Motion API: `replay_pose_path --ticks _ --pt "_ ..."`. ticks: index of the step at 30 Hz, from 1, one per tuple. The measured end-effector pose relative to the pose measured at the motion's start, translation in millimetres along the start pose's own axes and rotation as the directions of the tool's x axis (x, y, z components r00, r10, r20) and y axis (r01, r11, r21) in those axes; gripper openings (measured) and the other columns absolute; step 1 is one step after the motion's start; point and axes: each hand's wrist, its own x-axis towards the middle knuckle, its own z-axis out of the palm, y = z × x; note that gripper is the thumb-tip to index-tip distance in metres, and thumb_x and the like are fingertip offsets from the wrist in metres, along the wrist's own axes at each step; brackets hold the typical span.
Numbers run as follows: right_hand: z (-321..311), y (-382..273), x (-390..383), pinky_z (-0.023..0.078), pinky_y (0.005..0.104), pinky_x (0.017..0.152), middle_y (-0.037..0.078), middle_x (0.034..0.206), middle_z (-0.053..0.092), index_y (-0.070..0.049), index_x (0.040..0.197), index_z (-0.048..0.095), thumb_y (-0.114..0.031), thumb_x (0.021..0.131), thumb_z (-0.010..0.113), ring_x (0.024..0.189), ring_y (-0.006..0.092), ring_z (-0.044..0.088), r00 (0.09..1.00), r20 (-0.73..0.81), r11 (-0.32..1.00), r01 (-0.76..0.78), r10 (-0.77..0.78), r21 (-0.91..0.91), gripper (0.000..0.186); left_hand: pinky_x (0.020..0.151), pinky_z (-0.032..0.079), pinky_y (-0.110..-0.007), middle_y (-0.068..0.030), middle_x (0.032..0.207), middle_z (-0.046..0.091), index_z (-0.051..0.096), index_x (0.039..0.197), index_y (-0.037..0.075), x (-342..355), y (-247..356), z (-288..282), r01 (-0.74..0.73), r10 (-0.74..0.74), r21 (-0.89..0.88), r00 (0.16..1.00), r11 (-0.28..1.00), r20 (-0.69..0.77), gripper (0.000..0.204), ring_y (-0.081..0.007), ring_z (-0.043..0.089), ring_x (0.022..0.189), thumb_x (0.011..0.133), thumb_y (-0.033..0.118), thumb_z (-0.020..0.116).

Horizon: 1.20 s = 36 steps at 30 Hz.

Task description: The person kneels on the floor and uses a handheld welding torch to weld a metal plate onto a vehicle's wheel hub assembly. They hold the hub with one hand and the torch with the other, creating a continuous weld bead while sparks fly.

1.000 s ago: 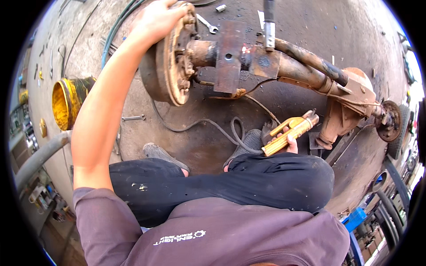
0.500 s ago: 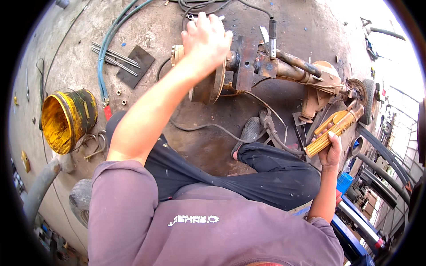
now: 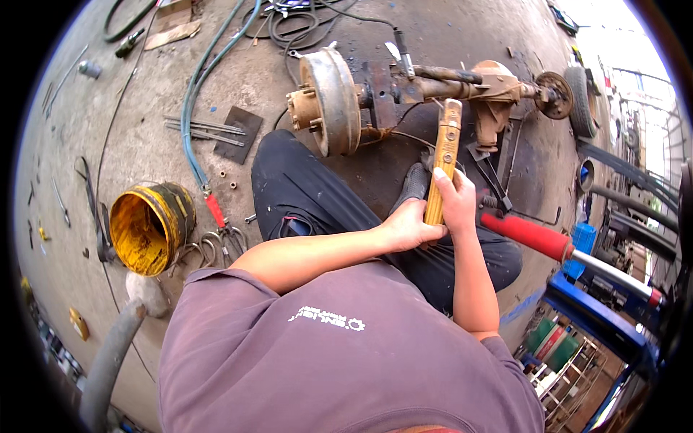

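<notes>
A long yellow welding electrode holder [image 3: 444, 155] with rivet-like studs along it is upright in front of me, its brownish jaw end pointing away. My right hand [image 3: 458, 202] is closed round its right side, thumb lying along the handle. At the lower end, my left hand [image 3: 413, 226] is closed on the same holder; some of its fingers are hidden. Beyond the hands lies a rusty vehicle axle [image 3: 462, 88] with a large brake drum [image 3: 330, 101] at its left end. Neither hand touches the axle.
A yellow-stained bucket [image 3: 148, 227] lies tipped at left. Thin rods rest on a dark plate [image 3: 238, 136], beside blue hoses [image 3: 189, 108]. A red-handled bar [image 3: 530, 234] and blue frame [image 3: 599, 314] stand at right. Coiled cables [image 3: 292, 29] lie at the far side.
My left hand has come back from the brake drum to the holder's lower end. My right hand has brought the electrode holder leftward and turned it upright. The view has shifted.
</notes>
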Motion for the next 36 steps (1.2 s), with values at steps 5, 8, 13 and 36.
replay_pose_path --ticks 5,8,13,36 --pt "14 -2 -18 0.056 0.0333 0.081 0.009 0.099 0.074 0.001 0.115 0.068 -0.050 0.091 0.084 0.088 0.0156 0.068 0.993 -0.115 0.973 -0.019 -0.007 -0.231 0.058 0.068 0.056 -0.033 -0.0097 0.085 0.071 0.062 0.114 0.000 4 -22 0 -0.068 0.115 0.378 0.988 0.923 -0.103 0.032 -0.0170 0.069 0.074 0.092 0.019 0.072" --pt "8 15 -18 0.057 0.0356 0.084 0.012 0.102 0.073 -0.002 0.121 0.065 -0.050 0.090 0.083 0.088 0.0210 0.071 0.984 -0.174 0.970 -0.082 0.042 -0.231 0.060 0.066 0.057 -0.034 -0.0112 0.083 0.070 0.059 0.118 -0.002 2 -20 -6 -0.081 0.095 0.345 0.995 0.935 -0.024 0.036 -0.0177 0.070 0.071 0.093 0.020 0.074" --pt "0 33 -27 0.058 0.0451 0.095 0.011 0.103 0.066 -0.002 0.116 0.059 -0.030 0.093 0.078 0.101 0.0247 0.069 0.926 0.292 0.635 -0.378 0.241 0.674 0.041 0.067 0.059 -0.033 -0.0135 0.084 0.072 0.055 0.108 -0.003 -12 -14 -12 -0.162 0.170 0.504 0.985 0.848 0.030 0.036 -0.0201 0.072 0.071 0.097 0.025 0.076" --pt "260 -159 118 0.057 0.0352 0.088 0.013 0.111 0.071 0.008 0.135 0.057 -0.022 0.069 0.086 0.094 0.0203 0.069 0.874 0.485 0.996 0.032 0.011 -0.080 0.079 0.100 0.053 -0.048 -0.0233 0.106 0.077 0.075 0.101 0.000 -111 -110 -480 0.363 0.075 -0.017 -0.236 0.932 -0.969 0.041 -0.0408 0.072 0.110 0.086 0.038 0.081"
